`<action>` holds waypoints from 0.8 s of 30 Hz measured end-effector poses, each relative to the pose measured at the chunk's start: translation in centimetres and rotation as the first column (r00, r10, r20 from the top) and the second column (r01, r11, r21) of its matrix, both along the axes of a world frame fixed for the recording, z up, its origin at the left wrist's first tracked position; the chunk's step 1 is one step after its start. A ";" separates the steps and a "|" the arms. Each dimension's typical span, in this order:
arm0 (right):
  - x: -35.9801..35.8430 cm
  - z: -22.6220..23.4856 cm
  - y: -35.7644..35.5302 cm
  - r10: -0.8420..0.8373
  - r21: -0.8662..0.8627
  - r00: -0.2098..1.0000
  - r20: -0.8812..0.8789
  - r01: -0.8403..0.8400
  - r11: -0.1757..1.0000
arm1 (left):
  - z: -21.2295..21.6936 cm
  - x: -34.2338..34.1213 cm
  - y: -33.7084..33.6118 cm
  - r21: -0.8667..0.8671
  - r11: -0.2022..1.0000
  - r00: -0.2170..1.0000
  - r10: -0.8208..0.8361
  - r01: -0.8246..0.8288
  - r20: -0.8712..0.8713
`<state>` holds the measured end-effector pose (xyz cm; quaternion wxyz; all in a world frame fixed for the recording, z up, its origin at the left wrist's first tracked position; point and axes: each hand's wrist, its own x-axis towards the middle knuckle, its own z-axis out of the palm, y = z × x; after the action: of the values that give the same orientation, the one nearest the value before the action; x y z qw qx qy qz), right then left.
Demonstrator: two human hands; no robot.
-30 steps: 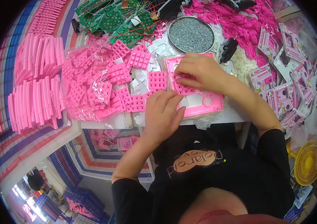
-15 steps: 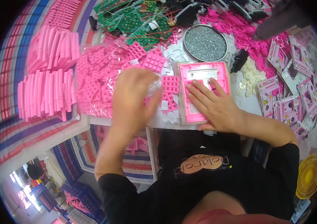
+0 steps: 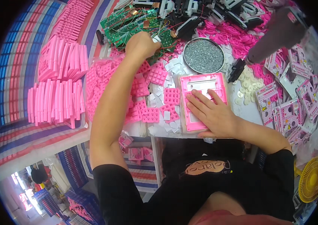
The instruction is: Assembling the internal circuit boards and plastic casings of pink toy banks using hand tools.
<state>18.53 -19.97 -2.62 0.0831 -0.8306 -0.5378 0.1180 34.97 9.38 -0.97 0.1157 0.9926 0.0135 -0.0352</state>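
Observation:
Over the heap of green circuit boards (image 3: 116, 32) with thin wires, my left hand (image 3: 140, 45) is closed with curled fingers. A small white piece (image 3: 156, 40) shows beside its knuckles; what the fingers grip is hidden. My right hand (image 3: 217, 116) lies flat, fingers spread, on a pink plastic casing panel (image 3: 186, 126) near the table's front edge. The panel has raised edges and a pale rectangular window (image 3: 202, 83) at its far end. Left of it lie pink button pads (image 3: 171, 96) with rows of keys, beside small white square pieces (image 3: 166, 115).
A round metal dish of small screws (image 3: 204, 56) stands beyond the panel. A dark power screwdriver (image 3: 275, 35) hangs at the right. White discs (image 3: 247, 86), printed cards (image 3: 265, 105) and bright pink parts (image 3: 237, 45) lie there too. Stacked pink casings (image 3: 56, 103) stand left.
My left hand has moved away from the button pads, farther out to the circuit boards, and its fingers have closed. My right hand stays on the panel. The whole view has shifted slightly.

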 end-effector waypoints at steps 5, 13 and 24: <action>0.0 -0.2 -0.3 -0.005 0.033 0.999 -0.033 0.006 0.999 | 0.3 -0.5 0.8 -0.279 0.960 1.000 0.012 -0.004 0.026; 0.1 -0.4 -0.5 -0.004 0.047 0.999 -0.040 0.006 0.999 | -1.4 0.1 0.1 -0.618 0.763 0.967 0.253 -0.190 0.016; 13.7 3.7 5.9 -0.322 0.851 0.913 0.249 -0.049 0.522 | 3.2 -2.4 12.2 -0.798 -0.176 0.816 -0.190 -0.576 -0.546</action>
<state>32.25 -14.10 1.05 0.3773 -0.7327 -0.4639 -0.3250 32.56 21.59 2.19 0.8139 0.4866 0.1736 -0.2657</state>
